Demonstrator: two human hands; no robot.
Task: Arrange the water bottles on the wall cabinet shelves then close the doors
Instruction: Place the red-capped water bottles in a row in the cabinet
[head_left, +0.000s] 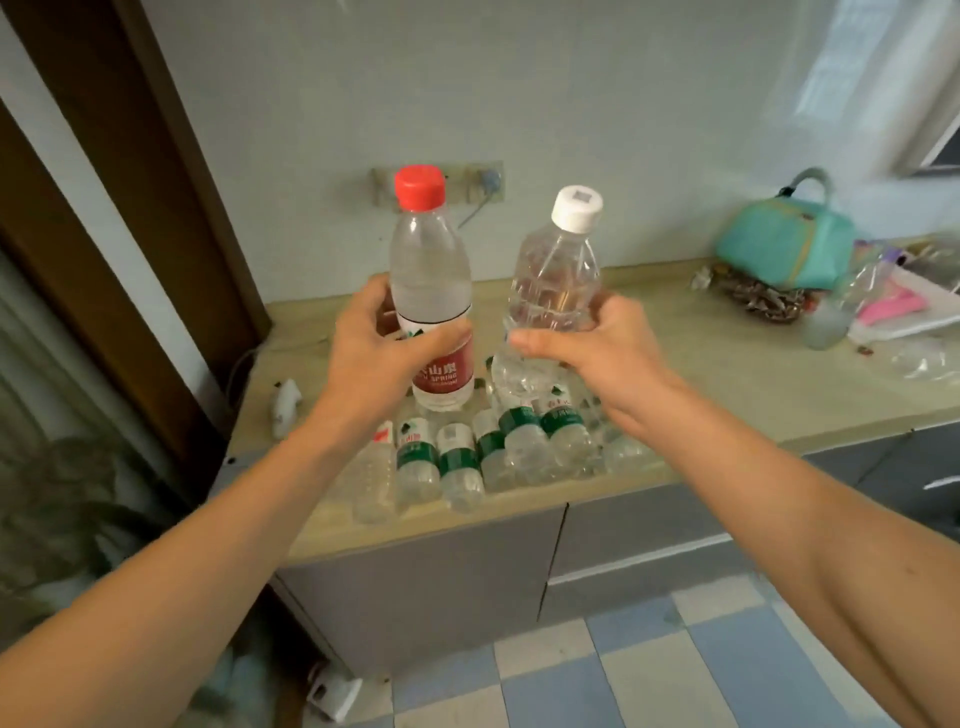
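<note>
On the desk (701, 374) lie about 8 bottles (483, 457). Above them, the left hand (379, 353) grips the red-capped bottle (431, 291) and the right hand (597, 353) the white-capped bottle (556, 280), fingers wrapped mid-body. Thin, slick plastic probably dents; hold at the waist.

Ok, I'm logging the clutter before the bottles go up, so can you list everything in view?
Red-capped clear plastic bottle: one, red label, held upright above the counter.
White-capped clear plastic bottle: one, no label, held tilted beside it.
Green-labelled clear bottles: several, lying at the counter's front edge.
Beige counter: one, on grey cabinets.
Teal handbag: one, at the counter's back right.
Wall socket: one, on the wall behind.
Checked floor: blue and white.
Left hand: grip round the red-capped bottle.
Right hand: grip round the white-capped bottle.
</note>
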